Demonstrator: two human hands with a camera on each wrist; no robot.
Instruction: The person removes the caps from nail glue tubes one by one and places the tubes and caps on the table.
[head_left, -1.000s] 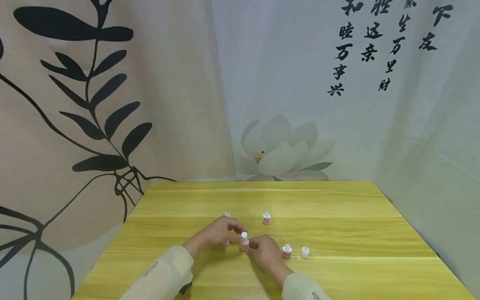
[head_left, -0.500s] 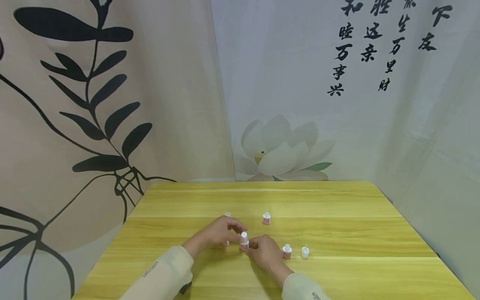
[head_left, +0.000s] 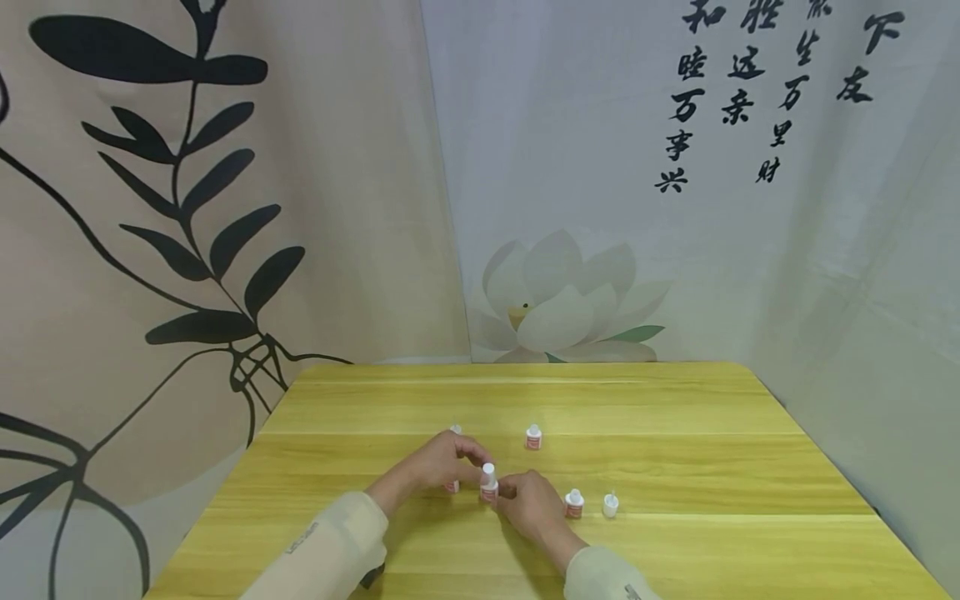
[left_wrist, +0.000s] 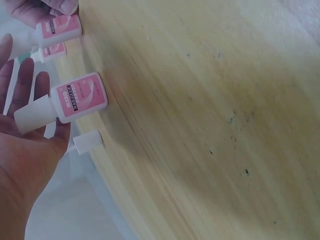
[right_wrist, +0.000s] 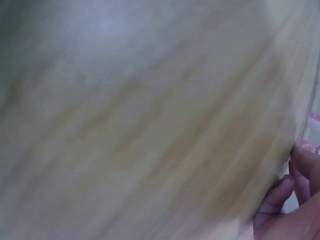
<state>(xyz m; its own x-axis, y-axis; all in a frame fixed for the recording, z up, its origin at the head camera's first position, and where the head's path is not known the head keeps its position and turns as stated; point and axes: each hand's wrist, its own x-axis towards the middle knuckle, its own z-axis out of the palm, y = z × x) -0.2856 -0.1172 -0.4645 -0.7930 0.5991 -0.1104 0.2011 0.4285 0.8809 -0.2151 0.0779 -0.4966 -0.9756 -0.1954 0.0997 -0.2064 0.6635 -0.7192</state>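
My left hand [head_left: 448,461] has thumb and index finger at the white cap of a small nail glue bottle [head_left: 489,485], apparently pinching it. The fingertips of my right hand [head_left: 531,502] hold the same bottle low on its pink-labelled body. It stands upright between the hands. In the left wrist view, a second nail glue bottle [left_wrist: 82,97] stands in front of the left palm, and the held one shows above it. My curled right fingers [right_wrist: 280,192] appear at the lower right of the right wrist view, where only slivers of pink label show.
One nail glue bottle [head_left: 533,437] stands farther back and another [head_left: 574,503] right of my right hand. Beside that lies a small white cap [head_left: 611,505]. Another white cap [head_left: 455,429] shows behind my left hand. All are on the yellow wooden table [head_left: 712,450], before a printed curtain.
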